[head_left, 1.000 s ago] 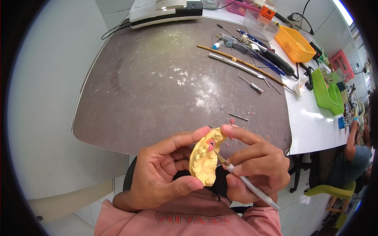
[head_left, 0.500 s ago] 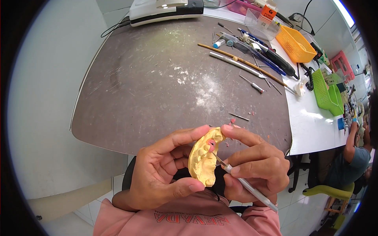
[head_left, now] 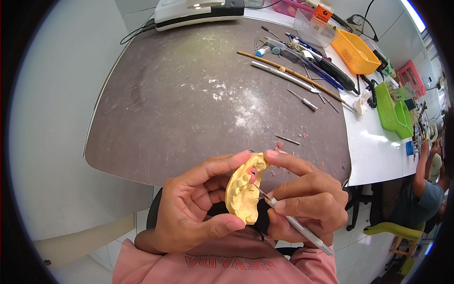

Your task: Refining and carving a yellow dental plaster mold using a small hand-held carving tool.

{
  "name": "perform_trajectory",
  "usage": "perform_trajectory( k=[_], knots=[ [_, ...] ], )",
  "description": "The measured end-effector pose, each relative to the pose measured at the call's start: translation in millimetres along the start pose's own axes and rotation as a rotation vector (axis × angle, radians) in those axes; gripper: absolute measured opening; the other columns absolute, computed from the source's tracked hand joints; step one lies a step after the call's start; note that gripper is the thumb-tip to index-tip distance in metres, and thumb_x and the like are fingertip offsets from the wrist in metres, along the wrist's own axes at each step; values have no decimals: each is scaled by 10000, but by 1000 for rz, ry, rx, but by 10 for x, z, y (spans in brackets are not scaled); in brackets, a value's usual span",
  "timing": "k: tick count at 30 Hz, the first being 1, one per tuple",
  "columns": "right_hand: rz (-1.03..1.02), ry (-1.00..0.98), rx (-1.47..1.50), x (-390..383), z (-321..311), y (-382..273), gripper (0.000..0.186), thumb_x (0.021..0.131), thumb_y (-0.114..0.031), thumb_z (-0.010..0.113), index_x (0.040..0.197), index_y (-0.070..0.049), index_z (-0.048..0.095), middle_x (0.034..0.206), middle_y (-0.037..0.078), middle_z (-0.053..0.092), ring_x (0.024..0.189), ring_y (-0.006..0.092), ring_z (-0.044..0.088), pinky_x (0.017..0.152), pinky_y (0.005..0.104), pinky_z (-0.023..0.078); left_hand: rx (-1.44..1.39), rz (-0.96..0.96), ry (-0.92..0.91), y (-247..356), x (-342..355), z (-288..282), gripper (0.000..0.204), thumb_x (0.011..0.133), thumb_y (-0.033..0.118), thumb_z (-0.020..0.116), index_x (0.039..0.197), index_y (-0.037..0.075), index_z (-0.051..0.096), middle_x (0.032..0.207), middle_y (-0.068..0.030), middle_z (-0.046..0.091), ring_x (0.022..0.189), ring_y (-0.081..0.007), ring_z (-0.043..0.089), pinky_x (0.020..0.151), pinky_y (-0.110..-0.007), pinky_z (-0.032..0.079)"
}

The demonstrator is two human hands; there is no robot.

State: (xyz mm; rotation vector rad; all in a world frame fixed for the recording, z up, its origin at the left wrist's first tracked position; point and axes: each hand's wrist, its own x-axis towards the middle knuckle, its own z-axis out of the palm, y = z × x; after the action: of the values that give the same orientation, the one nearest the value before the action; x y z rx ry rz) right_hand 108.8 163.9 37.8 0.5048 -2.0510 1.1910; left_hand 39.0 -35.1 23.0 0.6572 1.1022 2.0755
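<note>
A yellow plaster dental cast (head_left: 243, 194) with a row of teeth and a small pink wax patch is held upright in front of my chest. My left hand (head_left: 194, 213) grips it between thumb and fingers from the left. My right hand (head_left: 305, 199) steadies the cast's top with its index finger and holds a thin metal carving tool (head_left: 295, 225) like a pen. The tool's tip touches the pink wax near the cast's upper end.
A dark grey work mat (head_left: 198, 94) covers the bench, dusted with white powder and pink wax crumbs. Several hand instruments (head_left: 293, 75) lie at its far right. Orange (head_left: 354, 49) and green baskets (head_left: 392, 111) stand to the right. Another person (head_left: 425, 189) sits at the right edge.
Both hands with the cast have stayed in nearly the same place. The tool's tip has shifted slightly up along the cast toward the pink wax.
</note>
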Motion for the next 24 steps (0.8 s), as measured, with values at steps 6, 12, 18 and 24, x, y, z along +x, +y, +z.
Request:
perform_trajectory(
  k=[6,12,18,24],
  knots=[
    [15,-62,4,20,-52,-29,182,795,-59,797,871,-32,634,769,144,707,1000,486,701,924,574,556,13,1,0,13,-2,-1,800,841,91,825,1480,-89,378,1496,-193,460,1317,-223,528,1093,-362,454],
    [-4,-66,-36,30,-52,-8,187,803,-106,800,850,-60,625,762,113,710,1006,458,713,961,608,519,20,3,8,9,-3,1,794,846,93,821,1480,-87,380,1487,-195,470,1317,-223,529,1094,-362,455],
    [-1,-49,-31,33,-93,-60,211,745,-74,841,894,-92,692,815,45,727,1068,376,717,1027,525,501,-1,-22,32,44,7,57,801,858,95,809,1491,-89,355,1486,-202,469,1315,-227,531,1097,-359,455],
    [125,206,-33,-104,-234,-39,203,796,-25,807,945,-25,669,806,113,720,916,301,747,866,435,586,25,-54,256,99,30,132,957,798,457,846,1408,-137,407,1289,-229,608,1027,-252,704,859,-327,616]
  ],
)
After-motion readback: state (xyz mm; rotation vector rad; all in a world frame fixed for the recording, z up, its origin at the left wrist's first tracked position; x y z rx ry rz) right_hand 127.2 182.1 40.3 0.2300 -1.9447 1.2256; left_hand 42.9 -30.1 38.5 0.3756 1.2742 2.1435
